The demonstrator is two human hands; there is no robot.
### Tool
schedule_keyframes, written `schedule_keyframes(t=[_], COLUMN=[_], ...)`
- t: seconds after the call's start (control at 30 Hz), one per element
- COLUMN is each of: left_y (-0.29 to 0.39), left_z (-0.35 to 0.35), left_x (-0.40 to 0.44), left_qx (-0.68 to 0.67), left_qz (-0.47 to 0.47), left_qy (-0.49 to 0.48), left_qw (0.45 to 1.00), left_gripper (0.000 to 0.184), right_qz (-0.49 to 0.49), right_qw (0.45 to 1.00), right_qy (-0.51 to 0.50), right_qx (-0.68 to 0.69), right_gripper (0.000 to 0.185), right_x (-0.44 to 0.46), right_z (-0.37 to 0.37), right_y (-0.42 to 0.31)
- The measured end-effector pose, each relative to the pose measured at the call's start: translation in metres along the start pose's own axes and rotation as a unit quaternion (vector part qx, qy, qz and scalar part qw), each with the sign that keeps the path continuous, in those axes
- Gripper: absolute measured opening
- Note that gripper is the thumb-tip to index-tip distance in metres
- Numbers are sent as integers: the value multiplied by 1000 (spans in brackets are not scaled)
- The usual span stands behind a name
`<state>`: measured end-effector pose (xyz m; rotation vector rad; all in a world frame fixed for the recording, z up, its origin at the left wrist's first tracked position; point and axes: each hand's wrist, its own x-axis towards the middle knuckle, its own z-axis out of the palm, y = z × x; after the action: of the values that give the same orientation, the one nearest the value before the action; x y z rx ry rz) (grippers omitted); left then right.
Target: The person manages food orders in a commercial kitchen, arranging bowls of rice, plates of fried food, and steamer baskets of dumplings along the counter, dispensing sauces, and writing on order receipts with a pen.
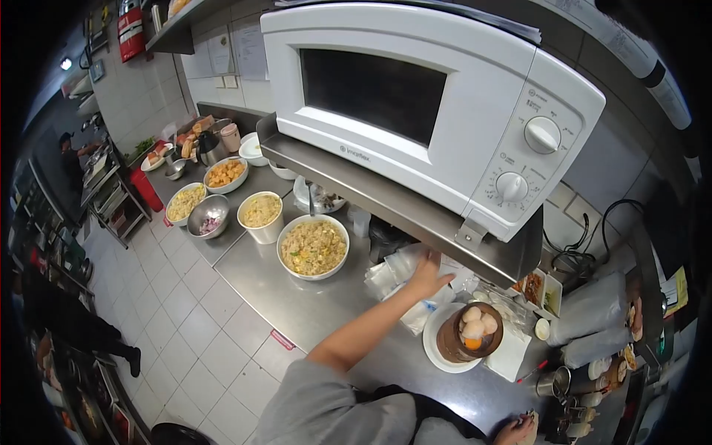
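Note:
My left hand (pixel 428 276) reaches under the microwave shelf, over a stack of clear plastic bags (pixel 387 276). Its thumb is apart from the fingers, and I see nothing held in it. At the bottom edge my right hand (pixel 513 430) is partly cut off, its fingers closed around a small pale item (pixel 531 428) that I cannot make out. Between the hands, a brown round pot (pixel 449 337) stands on a white plate (pixel 432 348), with pale rounded pieces (pixel 476 326) and something orange in it. White napkins (pixel 510 357) lie beside the plate.
A white microwave (pixel 371 96) sits on a metal shelf (pixel 386 194) above the counter. Left stand a bowl of fried rice (pixel 314 248), a tub of rice (pixel 261 211) and a metal bowl (pixel 208 216). Sauce bottles (pixel 582 415) crowd the right. Another person (pixel 73 159) stands far left.

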<state>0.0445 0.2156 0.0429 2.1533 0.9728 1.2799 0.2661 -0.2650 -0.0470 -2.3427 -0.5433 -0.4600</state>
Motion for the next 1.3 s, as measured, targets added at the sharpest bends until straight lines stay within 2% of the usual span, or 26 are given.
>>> schedule_keyframes(t=[0.03, 0.07, 0.1, 0.13, 0.17, 0.2, 0.23, 0.27, 0.3, 0.37, 0.47, 0.57, 0.67, 0.77, 0.9, 1.07, 1.13, 1.3], left_y=[5, -5, 4, 3, -15, -29, -16, -5, -9, -18, -18, 3, 5, 1, 23, 54, 70, 146], left_z=[-29, -33, -55, -69, -61, -53, -50, -50, -37, -8, 5, -2, -7, -10, -37, -65, -69, -61], left_x=[-19, -41, -65, -83, -110, -130, -138, -145, -147, -139, -125, -106, -99, -111, -132, -170, -189, -225], left_qx=[-71, -70, -54, -49, -93, -119, -211, -296, -285, -269, -283, -248, -280, -307, -330, -331, -340, -309], left_qz=[-44, -146, -171, -205, -229, -273, -368, -463, -429, -355, -359, -351, -380, -377, -345, -358, -358, -346], left_qy=[-111, -183, -217, -360, -401, -474, -454, -423, -412, -380, -331, -369, -392, -401, -395, -413, -419, -464], left_qw=[990, 970, 959, 909, 882, 829, 784, 721, 752, 810, 826, 824, 790, 776, 785, 769, 762, 755], left_gripper=[42, 31, 29, 29, 33, 28, 25, 26, 26, 30, 33, 42, 51, 50, 51, 55, 56, 58], right_qz=[-67, -126, -59, -58, 43, 48, 98, 209, 234, 229, 205, 238, 219, 226, 238, 249, 268, 279], right_qw=[998, 992, 987, 972, 910, 888, 842, 776, 744, 778, 821, 766, 775, 758, 734, 695, 666, 676], right_qy=[7, 23, -78, -112, -259, -341, -391, -423, -448, -467, -450, -492, -480, -478, -478, -497, -483, -401], right_qx=[-7, -17, 125, 196, 321, 305, 358, 418, 438, 354, 287, 339, 348, 382, 419, 456, 501, 552], right_gripper=[25, 31, 11, 12, 12, 13, 17, 21, 27, 27, 30, 35, 39, 44, 47, 47, 42, 38], right_x=[-8, -20, -19, -28, -34, -34, -34, -29, -21, 3, 25, 36, 29, 17, -8, -40, -54, -70], right_z=[0, 2, 5, 25, 40, 41, 55, 67, 75, 109, 93, 96, 104, 92, 65, 18, -4, -55], right_y=[-20, -42, -69, -82, -94, -125, -139, -153, -165, -180, -207, -206, -198, -193, -189, -159, -143, -90])
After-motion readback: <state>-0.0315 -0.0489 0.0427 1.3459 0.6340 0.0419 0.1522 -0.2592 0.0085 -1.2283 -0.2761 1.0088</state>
